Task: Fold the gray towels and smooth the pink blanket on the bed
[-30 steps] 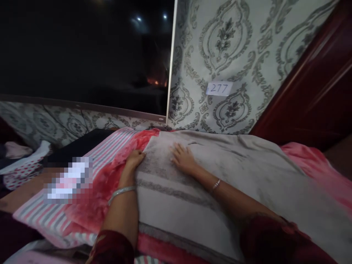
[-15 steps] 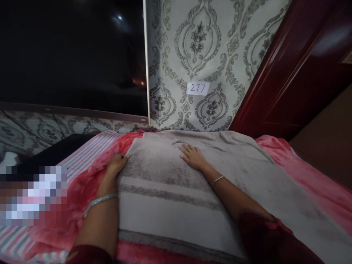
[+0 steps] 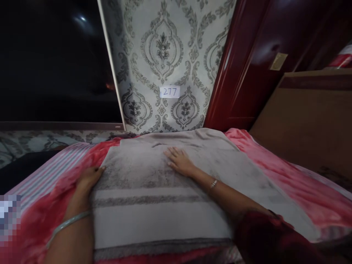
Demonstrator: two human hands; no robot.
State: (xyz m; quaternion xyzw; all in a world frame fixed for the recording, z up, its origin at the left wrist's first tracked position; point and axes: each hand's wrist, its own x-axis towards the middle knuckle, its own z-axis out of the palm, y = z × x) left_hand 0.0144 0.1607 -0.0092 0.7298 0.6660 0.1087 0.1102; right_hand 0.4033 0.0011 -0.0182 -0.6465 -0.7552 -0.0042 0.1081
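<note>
A grey towel (image 3: 162, 220) with a darker band across it lies spread over a red plush blanket (image 3: 62, 181). My left hand (image 3: 89, 178) is at the towel's left edge, thumb along the top and fingers curled and partly hidden; it appears to pinch that edge. Flat on the towel's upper middle rests my right hand (image 3: 178, 160), palm down with its fingers stretched out. Small wrinkles run across the cloth just beyond these fingertips.
A striped sheet (image 3: 52, 168) shows beyond the blanket on the left. Behind stand a large black screen (image 3: 55, 66) and a patterned wall with a paper label (image 3: 169, 91). At right are a dark red door (image 3: 247, 73) and a brown panel (image 3: 308, 124).
The view has turned to the right, so everything sits further left in the picture. My right hand has slid slightly right across the towel; my left hand stays at its edge.
</note>
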